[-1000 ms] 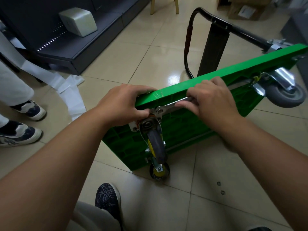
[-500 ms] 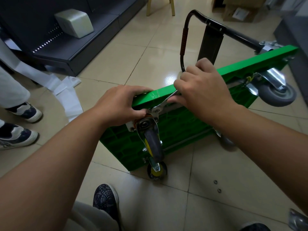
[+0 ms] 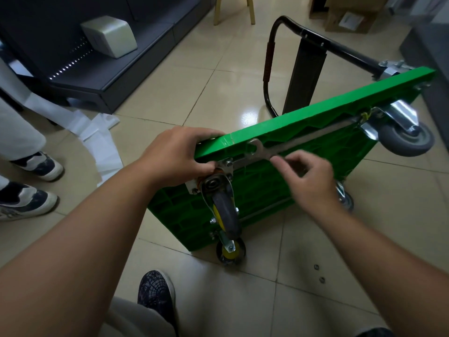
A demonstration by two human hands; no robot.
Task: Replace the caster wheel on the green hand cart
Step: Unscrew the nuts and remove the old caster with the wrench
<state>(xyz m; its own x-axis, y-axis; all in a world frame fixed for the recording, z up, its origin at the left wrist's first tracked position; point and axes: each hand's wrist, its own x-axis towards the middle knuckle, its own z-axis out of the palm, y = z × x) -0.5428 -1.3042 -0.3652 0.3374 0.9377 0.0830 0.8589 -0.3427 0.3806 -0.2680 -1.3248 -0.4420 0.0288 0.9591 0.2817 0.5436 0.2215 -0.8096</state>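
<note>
Green hand cart [image 3: 315,122] stands on edge, grey caster wheel [image 3: 225,211] at near corner.

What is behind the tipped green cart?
The black handle and a dark upright post show behind the green cart; the cart covers their lower ends.

1. The left hand [image 3: 179,154] was bare, with short, plain nails.
2. Back from that grip, the left forearm [image 3: 80,242] was bare all the way to the lower left corner of the view.
3. The right hand [image 3: 308,176] was also bare, and its fingertips were smeared by motion blur.
4. Behind it, the right forearm [image 3: 388,268] was bare as far as the frame's edge.
5. Below the left grip was a dark shoe [image 3: 156,295] with a rounded toe and a fine pale speckled print.
6. A pale grey-beige trouser leg [image 3: 143,319] covered the shoe's heel end.
7. Below the right forearm, a dark sliver [image 3: 374,333] touched the bottom edge, too little of it in view to identify.
</note>
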